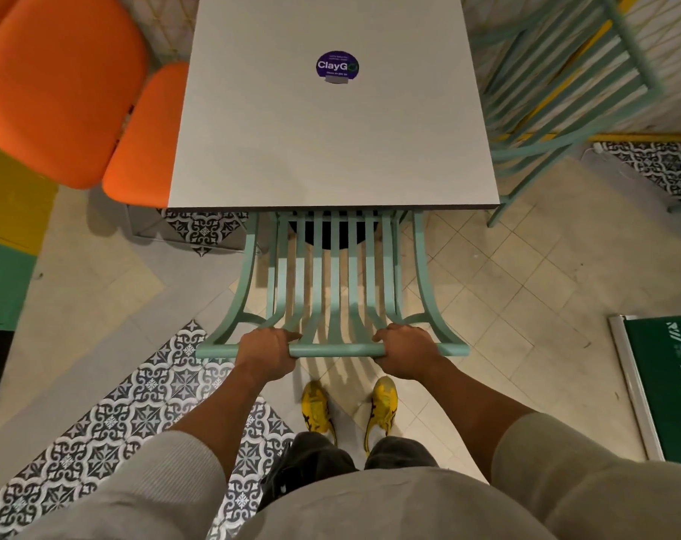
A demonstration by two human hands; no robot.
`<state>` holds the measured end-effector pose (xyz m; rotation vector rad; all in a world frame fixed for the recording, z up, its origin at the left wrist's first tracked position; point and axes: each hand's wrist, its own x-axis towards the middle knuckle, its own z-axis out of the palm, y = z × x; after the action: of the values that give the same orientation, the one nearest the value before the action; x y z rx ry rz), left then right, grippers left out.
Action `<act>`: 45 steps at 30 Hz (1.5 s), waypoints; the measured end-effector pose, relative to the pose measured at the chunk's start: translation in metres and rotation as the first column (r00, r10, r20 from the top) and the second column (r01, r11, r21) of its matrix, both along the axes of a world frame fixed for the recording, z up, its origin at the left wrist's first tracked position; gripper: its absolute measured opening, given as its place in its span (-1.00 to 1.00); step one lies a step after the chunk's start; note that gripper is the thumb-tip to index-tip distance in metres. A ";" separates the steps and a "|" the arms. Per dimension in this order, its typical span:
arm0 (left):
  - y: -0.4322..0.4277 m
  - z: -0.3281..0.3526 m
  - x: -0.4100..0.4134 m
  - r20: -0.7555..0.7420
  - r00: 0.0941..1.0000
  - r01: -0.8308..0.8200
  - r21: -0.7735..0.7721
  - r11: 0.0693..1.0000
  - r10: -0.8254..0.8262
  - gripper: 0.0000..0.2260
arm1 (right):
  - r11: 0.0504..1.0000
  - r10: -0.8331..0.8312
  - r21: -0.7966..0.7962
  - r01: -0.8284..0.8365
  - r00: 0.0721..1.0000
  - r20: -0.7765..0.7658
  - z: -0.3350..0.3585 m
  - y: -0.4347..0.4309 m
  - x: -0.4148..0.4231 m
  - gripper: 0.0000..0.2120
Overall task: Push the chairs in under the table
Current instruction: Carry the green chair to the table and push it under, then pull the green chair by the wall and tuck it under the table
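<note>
A mint-green slatted chair [333, 274] stands right in front of me, its seat hidden beneath the near edge of the square grey table [331, 150]. Only its backrest shows, leaning toward me. My left hand [266, 352] wraps the top rail left of centre. My right hand [403, 350] wraps the same rail right of centre. A second mint-green chair [572, 91] stands at the table's right side, apart from it and angled. An orange padded chair [144, 138] sits at the table's left side, its seat partly under the tabletop.
A larger orange seat [54, 91] is at the far left. A purple round sticker [337, 66] marks the tabletop. A green board with a metal frame [666, 383] lies on the tiled floor at right. My yellow shoes [348, 411] stand just behind the chair.
</note>
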<state>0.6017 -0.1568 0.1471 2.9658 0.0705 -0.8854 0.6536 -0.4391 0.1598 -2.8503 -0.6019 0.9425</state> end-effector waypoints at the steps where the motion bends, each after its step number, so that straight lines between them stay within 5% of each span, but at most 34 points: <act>1: 0.000 -0.001 0.000 -0.003 1.000 0.000 -0.007 1.000 0.000 -0.58 | 1.000 0.000 0.001 0.000 1.000 -0.003 0.000 0.000 0.000 -0.59; 6: 0.004 -0.004 -0.002 -0.007 1.000 0.006 -0.045 0.999 -0.007 -0.58 | 1.000 0.005 0.021 -0.004 0.999 -0.037 0.001 -0.004 0.001 -0.51; 16: -0.005 0.019 -0.037 0.101 0.978 -0.169 -0.146 0.975 0.184 -0.38 | 0.997 0.074 0.041 -0.065 0.956 -0.283 0.019 -0.013 0.022 0.15; 26: -0.028 0.055 -0.057 0.074 0.960 -0.254 -0.168 0.952 0.269 -0.24 | 0.986 0.151 0.110 -0.128 0.959 -0.238 0.047 -0.012 0.019 0.02; 31: -0.054 0.070 -0.031 -0.034 0.995 -0.100 -0.195 0.976 0.095 -0.23 | 0.991 -0.045 0.114 0.064 0.986 -0.162 0.063 -0.053 0.010 0.02; 34: -0.080 0.077 -0.005 -0.115 0.990 0.057 -0.205 0.977 -0.082 0.00 | 0.961 -0.235 0.122 0.248 0.965 -0.114 0.072 -0.093 -0.002 0.05; 36: -0.112 0.084 0.018 -0.142 0.961 0.204 -0.219 0.954 -0.238 0.11 | 0.901 -0.403 0.143 0.410 0.912 -0.081 0.074 -0.130 -0.020 0.09; 40: -0.180 0.083 0.052 -0.119 0.911 0.351 -0.282 0.893 -0.395 -0.17 | 0.760 -0.641 0.129 0.637 0.768 -0.011 0.072 -0.194 -0.072 -0.01; 45: -0.290 0.073 0.078 -0.135 0.813 0.507 -0.311 0.804 -0.566 -0.04 | 0.565 -0.825 0.094 0.820 0.565 0.035 0.077 -0.281 -0.141 -0.04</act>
<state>0.6795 -0.4472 0.2196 2.6428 -0.8637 -1.1654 0.5124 -0.7197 0.2370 -2.5787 0.6900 0.5918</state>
